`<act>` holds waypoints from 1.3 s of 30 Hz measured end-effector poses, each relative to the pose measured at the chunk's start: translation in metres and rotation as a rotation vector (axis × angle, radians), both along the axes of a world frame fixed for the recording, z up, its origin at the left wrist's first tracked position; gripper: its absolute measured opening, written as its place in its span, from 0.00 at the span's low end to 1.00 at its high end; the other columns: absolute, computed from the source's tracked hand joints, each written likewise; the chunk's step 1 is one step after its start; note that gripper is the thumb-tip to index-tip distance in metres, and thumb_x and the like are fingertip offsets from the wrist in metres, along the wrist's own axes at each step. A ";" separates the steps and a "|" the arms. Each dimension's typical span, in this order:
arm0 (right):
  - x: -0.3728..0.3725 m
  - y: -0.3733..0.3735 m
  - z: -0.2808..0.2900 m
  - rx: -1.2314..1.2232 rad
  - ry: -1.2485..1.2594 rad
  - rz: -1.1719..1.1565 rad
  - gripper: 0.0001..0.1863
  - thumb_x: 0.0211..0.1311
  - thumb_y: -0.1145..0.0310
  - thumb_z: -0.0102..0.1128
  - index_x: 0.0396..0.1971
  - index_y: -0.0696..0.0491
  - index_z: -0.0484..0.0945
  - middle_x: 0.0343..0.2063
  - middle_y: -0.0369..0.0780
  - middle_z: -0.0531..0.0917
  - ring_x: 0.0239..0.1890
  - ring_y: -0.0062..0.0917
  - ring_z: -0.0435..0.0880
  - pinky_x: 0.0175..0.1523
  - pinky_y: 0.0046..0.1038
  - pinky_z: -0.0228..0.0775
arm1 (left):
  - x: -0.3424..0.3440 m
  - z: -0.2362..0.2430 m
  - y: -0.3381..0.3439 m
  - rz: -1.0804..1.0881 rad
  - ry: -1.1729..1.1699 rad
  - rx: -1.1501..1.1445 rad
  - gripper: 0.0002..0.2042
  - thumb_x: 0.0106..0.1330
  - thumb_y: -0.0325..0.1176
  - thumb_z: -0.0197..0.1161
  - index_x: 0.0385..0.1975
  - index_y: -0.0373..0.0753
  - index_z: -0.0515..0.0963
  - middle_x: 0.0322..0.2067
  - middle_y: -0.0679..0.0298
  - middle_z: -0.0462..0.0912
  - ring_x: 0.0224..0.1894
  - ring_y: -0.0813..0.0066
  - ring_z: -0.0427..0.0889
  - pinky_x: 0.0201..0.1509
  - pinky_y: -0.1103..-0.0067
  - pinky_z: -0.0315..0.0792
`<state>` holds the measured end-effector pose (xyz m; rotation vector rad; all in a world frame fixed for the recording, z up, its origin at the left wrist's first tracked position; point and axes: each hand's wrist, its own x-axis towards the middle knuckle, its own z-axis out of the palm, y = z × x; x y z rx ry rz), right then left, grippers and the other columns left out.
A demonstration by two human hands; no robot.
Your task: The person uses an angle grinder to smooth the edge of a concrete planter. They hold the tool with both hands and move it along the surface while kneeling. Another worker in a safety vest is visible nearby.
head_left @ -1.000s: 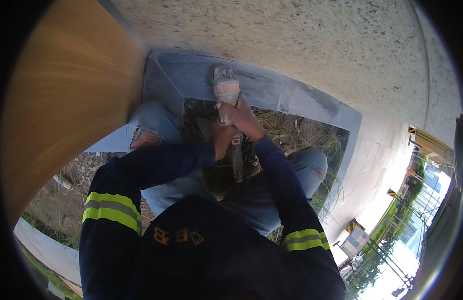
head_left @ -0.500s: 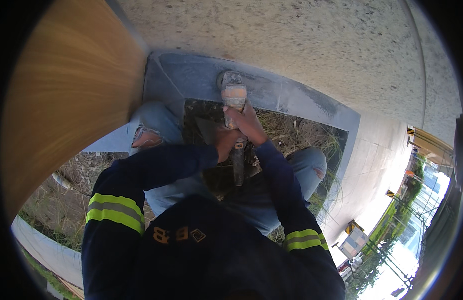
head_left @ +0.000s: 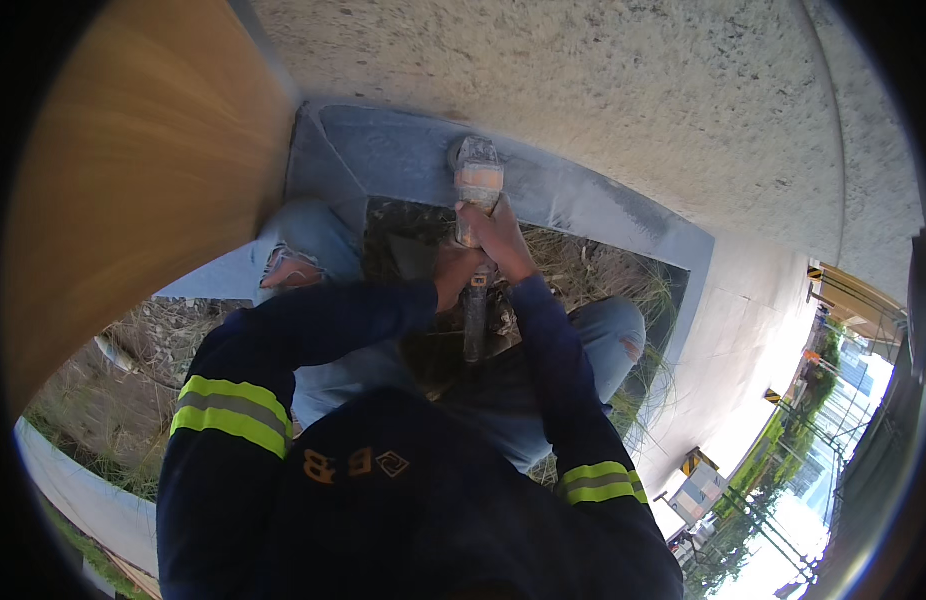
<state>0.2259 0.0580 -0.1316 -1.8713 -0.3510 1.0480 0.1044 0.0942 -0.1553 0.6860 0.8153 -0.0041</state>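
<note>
While grinding, apparently: power tool (head_left: 480, 180) with head against grey ledge (head_left: 383, 150).
Grip: clamped around tool body by right hand (head_left: 500, 238), around rear by left hand (head_left: 457, 272).
Next pass: probably calling for steady pressure.

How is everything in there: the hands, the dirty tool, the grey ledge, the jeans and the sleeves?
Left hand: closed around the tool's rear part.
Right hand: closed around its body, further forward.
Power tool: dirty, held; whether it's running, I can't tell.
Grey ledge: streaked and smudged.
Jeans: bent-kneed, ripped.
Sleeves: long, down.
</note>
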 end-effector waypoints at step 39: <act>-0.014 0.031 0.004 -0.077 0.032 0.123 0.34 0.64 0.57 0.71 0.62 0.62 0.68 0.48 0.45 0.82 0.48 0.27 0.83 0.53 0.31 0.77 | -0.013 -0.006 0.013 0.156 0.075 0.070 0.14 0.51 0.26 0.73 0.39 0.34 0.84 0.37 0.60 0.87 0.37 0.71 0.86 0.41 0.71 0.77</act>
